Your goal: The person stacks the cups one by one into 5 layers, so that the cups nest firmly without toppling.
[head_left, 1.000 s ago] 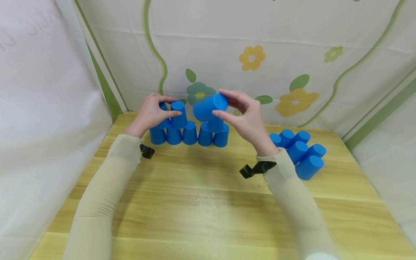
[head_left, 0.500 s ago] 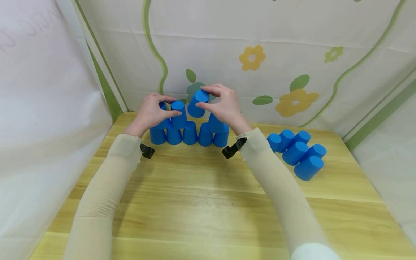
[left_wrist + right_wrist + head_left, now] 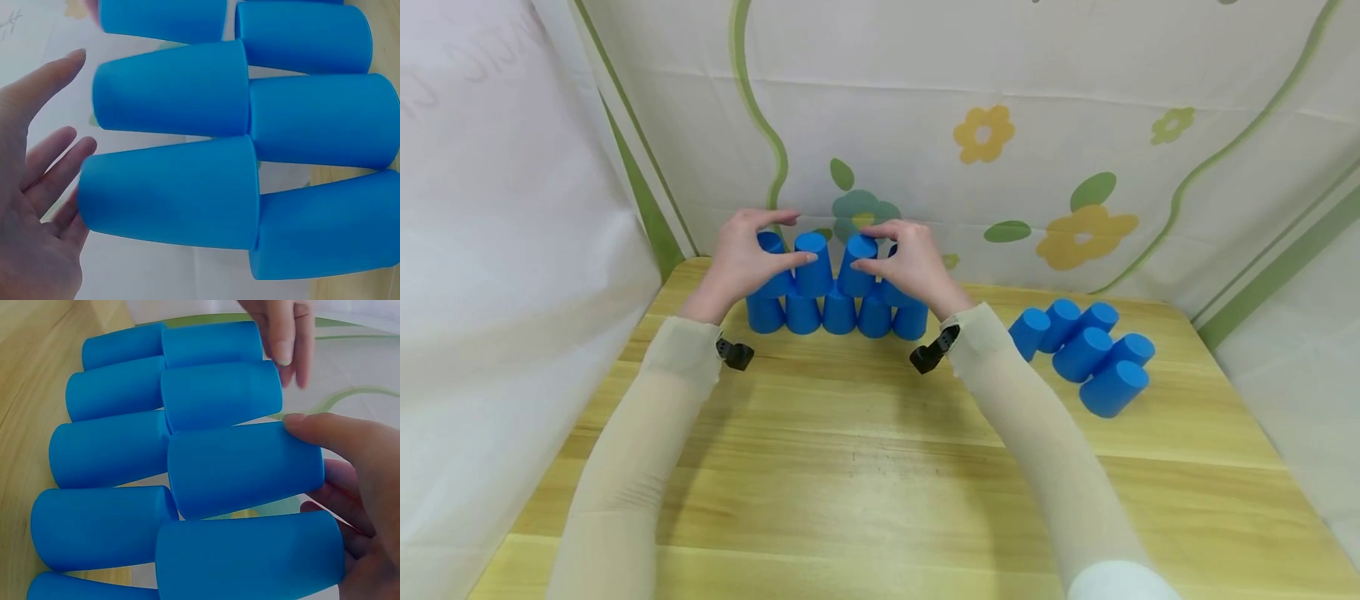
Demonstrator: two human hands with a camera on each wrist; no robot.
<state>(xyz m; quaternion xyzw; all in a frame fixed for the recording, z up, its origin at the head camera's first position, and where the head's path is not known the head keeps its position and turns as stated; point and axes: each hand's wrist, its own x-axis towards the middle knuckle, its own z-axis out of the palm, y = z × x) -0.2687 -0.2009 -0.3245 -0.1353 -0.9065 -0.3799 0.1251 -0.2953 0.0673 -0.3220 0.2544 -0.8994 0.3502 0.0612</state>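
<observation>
Several upside-down blue cups stand side by side along the table's back, among them a bottom-row cup [image 3: 838, 312]. More cups straddle them as a second row. My right hand [image 3: 913, 265] pinches an upper cup [image 3: 854, 282] between thumb and fingers, its rim down on the lower row. In the right wrist view the thumb lies along that cup [image 3: 240, 469], fingers behind. My left hand [image 3: 737, 258] is spread around the two left upper cups. The left wrist view has its thumb apart from the second cup [image 3: 172, 87] and its fingers behind the end cup [image 3: 169, 194].
At the right of the wooden table [image 3: 865, 483] several more upside-down blue cups [image 3: 1112, 390] stand in a loose cluster. A white cloth with printed flowers [image 3: 985, 133] hangs right behind the rows. Another white cloth [image 3: 512, 250] borders the left side.
My right hand has brought its cup leftward and down, from tilted in the air to upright in the gap of the upper row. The left hand's fingers have loosened from the second cup.
</observation>
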